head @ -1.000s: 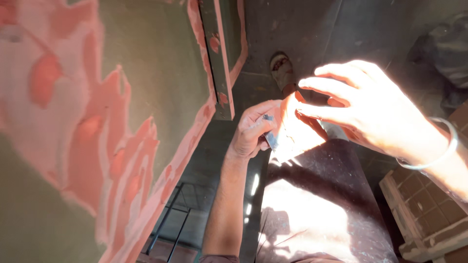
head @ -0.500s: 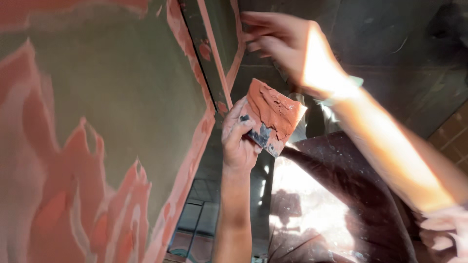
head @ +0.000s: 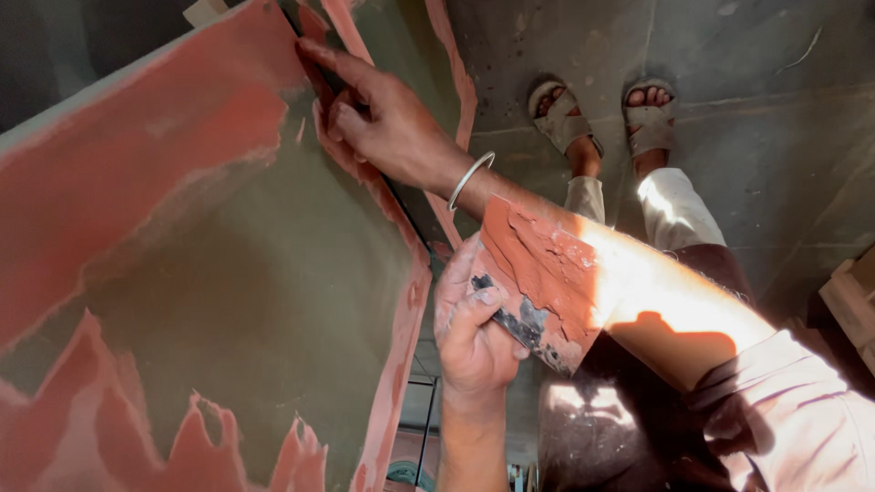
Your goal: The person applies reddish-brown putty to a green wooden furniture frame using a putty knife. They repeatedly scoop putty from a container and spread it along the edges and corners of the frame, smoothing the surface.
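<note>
My left hand [head: 474, 333] is shut on a flat putty blade [head: 538, 282] loaded with thick red filler, held just right of the big green panel [head: 228, 273]. That panel carries wide red filler patches and a red band along its right edge. My right hand [head: 383, 118], with a metal bangle [head: 469, 178] at the wrist, reaches across above the blade. Its fingers lie stretched out on the panel's upper right edge, touching the red filler, and hold nothing.
A second green panel with red edging [head: 447, 55] stands behind the first. My feet in pale sandals [head: 606, 114] stand on the grey stone floor [head: 756, 137]. A wooden crate [head: 852, 301] sits at the right edge.
My right hand has moved off the blade and up to the left, onto the panel's edge. My left hand keeps hold of the loaded blade. The view has tilted towards my feet.
</note>
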